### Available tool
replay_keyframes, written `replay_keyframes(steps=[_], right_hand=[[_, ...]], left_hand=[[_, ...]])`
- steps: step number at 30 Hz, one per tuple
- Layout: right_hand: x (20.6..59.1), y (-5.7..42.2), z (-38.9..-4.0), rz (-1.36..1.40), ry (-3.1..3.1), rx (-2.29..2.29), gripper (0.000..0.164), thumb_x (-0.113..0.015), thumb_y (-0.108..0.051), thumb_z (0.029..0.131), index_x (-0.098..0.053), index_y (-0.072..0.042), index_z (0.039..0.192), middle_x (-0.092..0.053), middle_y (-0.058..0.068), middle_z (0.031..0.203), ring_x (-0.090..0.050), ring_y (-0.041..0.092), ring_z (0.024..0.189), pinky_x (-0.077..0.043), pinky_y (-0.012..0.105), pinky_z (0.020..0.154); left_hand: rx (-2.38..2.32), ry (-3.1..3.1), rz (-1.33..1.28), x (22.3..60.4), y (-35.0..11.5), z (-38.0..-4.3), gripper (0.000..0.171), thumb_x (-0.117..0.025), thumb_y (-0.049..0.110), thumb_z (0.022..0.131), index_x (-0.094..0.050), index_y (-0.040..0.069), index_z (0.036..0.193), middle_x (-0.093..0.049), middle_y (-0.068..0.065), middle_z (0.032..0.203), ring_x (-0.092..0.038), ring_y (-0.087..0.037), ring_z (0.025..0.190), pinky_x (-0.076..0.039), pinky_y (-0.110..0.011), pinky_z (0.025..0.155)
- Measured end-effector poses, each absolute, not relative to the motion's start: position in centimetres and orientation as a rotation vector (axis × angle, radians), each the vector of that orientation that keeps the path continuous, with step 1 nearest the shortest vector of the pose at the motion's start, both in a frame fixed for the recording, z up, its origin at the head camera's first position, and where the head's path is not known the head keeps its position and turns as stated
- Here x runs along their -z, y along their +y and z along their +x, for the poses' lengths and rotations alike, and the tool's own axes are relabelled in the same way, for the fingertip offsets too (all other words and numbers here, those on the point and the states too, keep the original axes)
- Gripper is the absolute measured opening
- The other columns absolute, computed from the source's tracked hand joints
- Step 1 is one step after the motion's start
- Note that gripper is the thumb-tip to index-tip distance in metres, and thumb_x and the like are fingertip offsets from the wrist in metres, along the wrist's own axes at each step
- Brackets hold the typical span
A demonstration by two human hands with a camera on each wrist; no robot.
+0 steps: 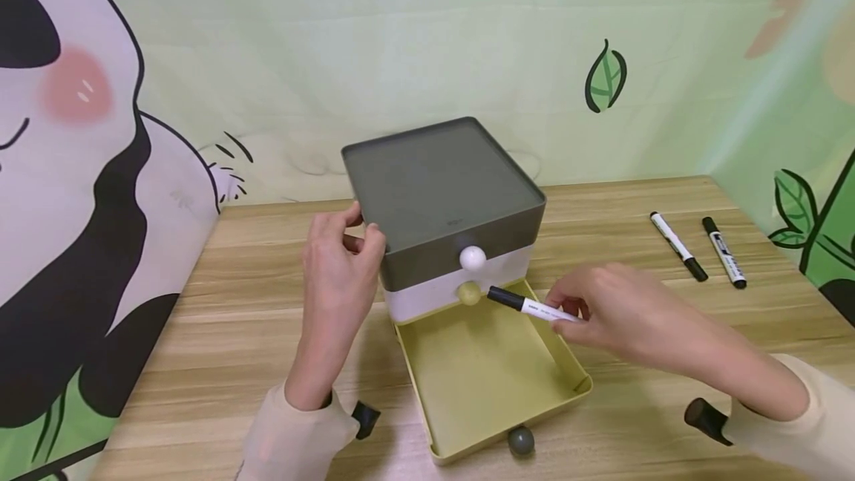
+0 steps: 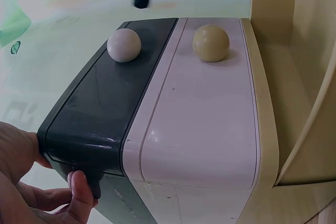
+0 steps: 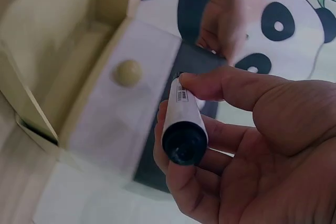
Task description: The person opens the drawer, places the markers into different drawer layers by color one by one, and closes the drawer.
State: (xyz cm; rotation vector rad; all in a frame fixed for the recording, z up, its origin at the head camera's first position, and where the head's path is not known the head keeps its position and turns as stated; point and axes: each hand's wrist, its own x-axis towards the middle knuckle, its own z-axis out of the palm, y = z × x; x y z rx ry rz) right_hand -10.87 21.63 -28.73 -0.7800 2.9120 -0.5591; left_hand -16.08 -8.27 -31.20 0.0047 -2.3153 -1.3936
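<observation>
A small drawer box (image 1: 444, 184) stands on the table, its dark grey and white drawers closed and the yellow bottom drawer (image 1: 487, 370) pulled out. My left hand (image 1: 341, 266) grips the dark grey top section at its left side; in the left wrist view, bent fingers (image 2: 79, 198) rest against that side. With thumb and fingers my right hand (image 1: 621, 314) pinches a whiteboard marker (image 1: 544, 310), white with a black cap, over the open drawer's right back part. The black cap points left, near the yellow knob (image 1: 469, 293). In the right wrist view the marker's dark end (image 3: 185, 144) faces the camera.
Two more markers, one (image 1: 677, 246) beside another (image 1: 724, 252), lie on the table at the right. A white knob (image 1: 473, 258) sits on the dark grey drawer. The yellow drawer's grey knob (image 1: 521, 440) juts toward the front. A printed cloth wall (image 1: 427, 58) rises behind the table.
</observation>
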Motion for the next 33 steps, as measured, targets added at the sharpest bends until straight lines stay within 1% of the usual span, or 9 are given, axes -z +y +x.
replay_keyframes(steps=[3,6,10,13,19,25,33], right_hand=[[29.8,21.1,-11.1,-0.795,2.885,0.548,0.005,-0.078,-0.015,0.086,-0.075,-0.02,0.087,-0.054,-0.016,0.07,-0.045,0.003,0.061,-0.039,0.025,0.053],[30.7,20.6,-11.4,-0.784,2.843,0.539,0.007,-0.079,-0.017,0.086,-0.073,-0.021,0.084,-0.053,-0.016,0.067,-0.044,0.003,0.061,-0.039,0.025,0.054],[31.5,20.3,-11.8,-0.762,2.791,0.542,0.015,-0.079,-0.018,0.087,-0.069,-0.023,0.078,-0.05,-0.014,0.063,-0.042,0.005,0.06,-0.035,0.024,0.052],[31.9,20.1,-12.0,-0.745,2.778,0.538,0.017,-0.079,-0.018,0.087,-0.067,-0.023,0.076,-0.049,-0.013,0.062,-0.041,0.006,0.06,-0.033,0.024,0.052],[32.8,19.5,-12.6,-0.701,2.756,0.528,0.015,-0.08,-0.018,0.086,-0.068,-0.02,0.076,-0.054,-0.011,0.065,-0.045,0.007,0.061,-0.037,0.025,0.053],[34.0,19.1,-13.5,-0.673,2.707,0.573,0.017,-0.079,-0.016,0.085,-0.067,-0.017,0.074,-0.053,-0.008,0.062,-0.043,0.006,0.056,-0.035,0.023,0.052],[34.8,18.9,-14.3,-0.662,2.685,0.615,0.017,-0.079,-0.016,0.086,-0.067,-0.017,0.074,-0.053,-0.009,0.062,-0.042,0.005,0.056,-0.034,0.023,0.051]], left_hand=[[1.395,-2.315,0.006,31.2,-8.2,-16.1,0.044,-0.059,0.013,0.092,-0.067,-0.005,0.132,-0.064,-0.014,0.116,-0.065,-0.022,0.081,-0.052,-0.033,0.072],[1.394,-2.314,0.001,31.2,-8.2,-16.1,0.044,-0.059,0.013,0.092,-0.067,-0.005,0.131,-0.065,-0.014,0.116,-0.065,-0.023,0.081,-0.052,-0.033,0.072],[1.395,-2.321,0.006,31.2,-8.2,-16.1,0.044,-0.06,0.013,0.092,-0.067,-0.005,0.132,-0.064,-0.014,0.117,-0.065,-0.022,0.081,-0.052,-0.032,0.071],[1.394,-2.316,0.005,31.3,-8.2,-16.0,0.044,-0.06,0.013,0.092,-0.067,-0.005,0.132,-0.064,-0.014,0.116,-0.065,-0.022,0.08,-0.052,-0.032,0.071],[1.388,-2.301,-0.002,31.3,-8.2,-16.0,0.044,-0.06,0.013,0.091,-0.068,-0.005,0.131,-0.065,-0.014,0.116,-0.066,-0.023,0.08,-0.052,-0.031,0.071],[1.408,-2.315,0.008,31.2,-8.2,-16.0,0.045,-0.06,0.014,0.092,-0.067,-0.005,0.132,-0.064,-0.013,0.117,-0.065,-0.021,0.081,-0.052,-0.031,0.071],[1.391,-2.298,0.004,31.3,-8.2,-16.1,0.044,-0.059,0.012,0.091,-0.068,-0.005,0.131,-0.065,-0.014,0.115,-0.065,-0.022,0.079,-0.052,-0.03,0.071]])
